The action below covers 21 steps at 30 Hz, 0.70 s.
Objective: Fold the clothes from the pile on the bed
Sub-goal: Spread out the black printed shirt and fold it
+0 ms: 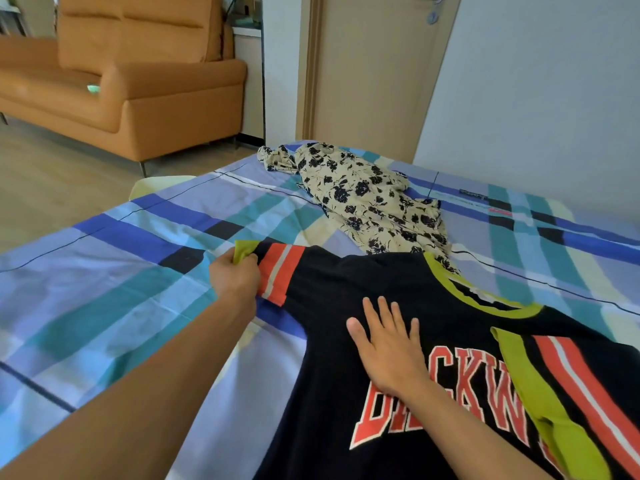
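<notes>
A black T-shirt (329, 393) with red lettering, red-and-white striped sleeves and lime-green trim lies spread front-up on the bed (104, 289). My left hand (235, 275) is shut on the green cuff of its left sleeve, stretched out to the left. My right hand (388, 344) rests flat, fingers apart, on the chest of the shirt just above the lettering. The right sleeve is folded over the shirt's front at the lower right. Beyond the shirt's collar a cream garment with dark flowers (363, 199) lies crumpled.
The bed carries a blue, teal and white checked sheet. An orange sofa (138, 81) stands on the wooden floor at the back left. A beige door (374, 71) and a pale wall rise behind the bed's far edge.
</notes>
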{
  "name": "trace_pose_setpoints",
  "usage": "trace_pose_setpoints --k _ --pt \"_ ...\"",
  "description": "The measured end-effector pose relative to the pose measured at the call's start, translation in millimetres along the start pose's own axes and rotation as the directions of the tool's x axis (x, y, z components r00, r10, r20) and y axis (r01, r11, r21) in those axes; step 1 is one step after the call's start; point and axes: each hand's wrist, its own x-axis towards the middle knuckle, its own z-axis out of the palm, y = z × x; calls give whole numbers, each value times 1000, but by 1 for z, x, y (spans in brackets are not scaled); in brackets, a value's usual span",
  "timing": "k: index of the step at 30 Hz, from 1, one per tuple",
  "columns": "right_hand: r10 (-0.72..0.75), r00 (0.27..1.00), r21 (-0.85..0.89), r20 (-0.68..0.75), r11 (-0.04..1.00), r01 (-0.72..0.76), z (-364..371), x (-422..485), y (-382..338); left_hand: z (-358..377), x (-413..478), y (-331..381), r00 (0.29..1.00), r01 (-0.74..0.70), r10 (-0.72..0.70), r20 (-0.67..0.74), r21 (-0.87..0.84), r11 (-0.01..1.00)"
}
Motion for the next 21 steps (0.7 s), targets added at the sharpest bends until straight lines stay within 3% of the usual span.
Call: trace_pose_setpoints --k 2,4,6,8,10,12,13,15,18,21 --pt "5 999 105 38 994 -9 -7 -1 -1 9 -10 11 995 10 1 95 -121 993" --pt "25 996 349 87 936 -54 -24 -3 0 19 -26 27 968 -72 105 227 -149 986" --pt "82 990 652 113 746 -136 -47 -5 2 33 -48 44 881 -173 225 417 -159 972" --pt "131 986 883 107 443 -154 -72 -8 8 51 -76 56 719 -234 320 617 -219 947" --pt "128 990 988 66 128 -82 -91 -16 24 71 -105 57 529 -352 381 759 -213 912" --pt "129 990 997 52 -63 -44 -105 -26 45 84 -131 48 319 -541 346 882 -130 831" --pt "140 988 996 57 -83 -46 -109 -30 55 88 -141 40 227 -606 283 932 -92 790" --pt "209 974 996 88 5 -92 -110 -41 72 90 -156 23 130 -661 116 985 -1 751" --pt "383 922 926 52 327 -188 -98 -50 90 86 -165 2 109 -677 45 993 41 735" --pt "436 900 828 -19 511 -230 -92 -55 101 82 -165 -13 103 -837 113 988 24 547"
